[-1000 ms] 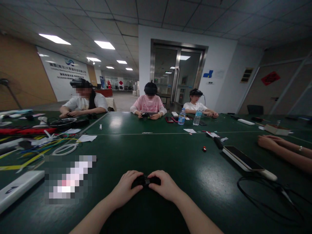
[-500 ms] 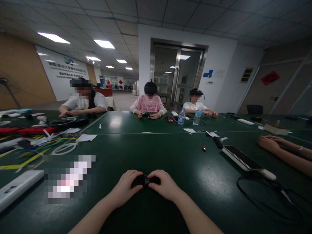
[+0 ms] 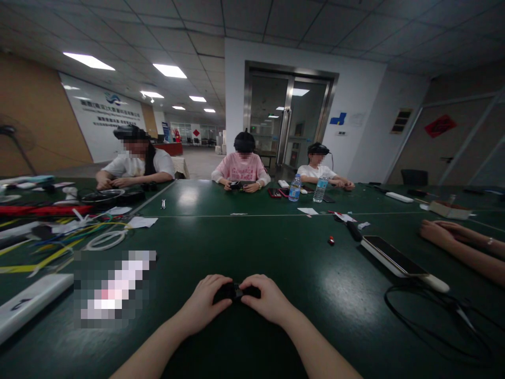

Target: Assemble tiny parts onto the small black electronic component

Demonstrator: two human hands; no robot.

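Observation:
Low in the middle of the head view, my left hand (image 3: 205, 304) and my right hand (image 3: 267, 301) grip a small black object (image 3: 236, 291) from its two sides. Thumbs and forefingers pinch it at either end, just above the dark green tabletop (image 3: 221, 242). Its middle shows a shiny, greyish part. Most of the object is hidden by my fingers, so I cannot tell its kind.
To the left lie a white power bank-like case (image 3: 35, 302), a pixelated item (image 3: 118, 289) and tangled cables (image 3: 104, 239). At right are a phone (image 3: 394, 255), a black cord (image 3: 398, 310) and another person's hands (image 3: 442, 231). Water bottles (image 3: 294, 188) and several seated people are across the table.
The view has shifted very slightly. Both hands stay in the same grip on the black object.

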